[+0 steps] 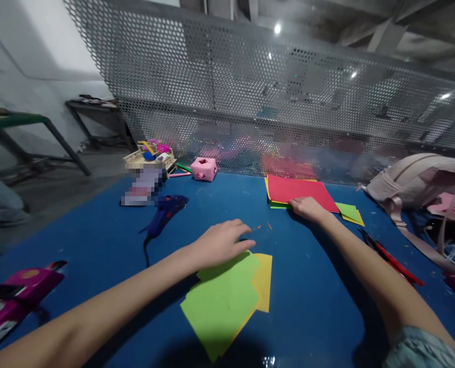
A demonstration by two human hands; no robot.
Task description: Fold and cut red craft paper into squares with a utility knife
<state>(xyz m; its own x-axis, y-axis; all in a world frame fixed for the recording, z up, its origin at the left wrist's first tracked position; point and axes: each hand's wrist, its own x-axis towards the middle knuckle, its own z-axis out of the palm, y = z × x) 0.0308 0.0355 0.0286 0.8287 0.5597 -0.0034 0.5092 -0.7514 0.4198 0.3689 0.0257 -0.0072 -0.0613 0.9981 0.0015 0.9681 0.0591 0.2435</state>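
Observation:
Green paper with uneven edges lies near the table's front, over a piece of yellow paper. My left hand rests at the top edge of the green paper, its fingers apart. Farther back on the right, my right hand is at the front edge of a stack topped by red paper. Its fingers are pressed together at that edge, and green and yellow sheets peek out below the red one.
On the blue table are a blue glue gun, a pink box, a blurred phone, a wooden tray, small green paper, red-handled scissors, a pink bag and a magenta tool. Mesh stands behind.

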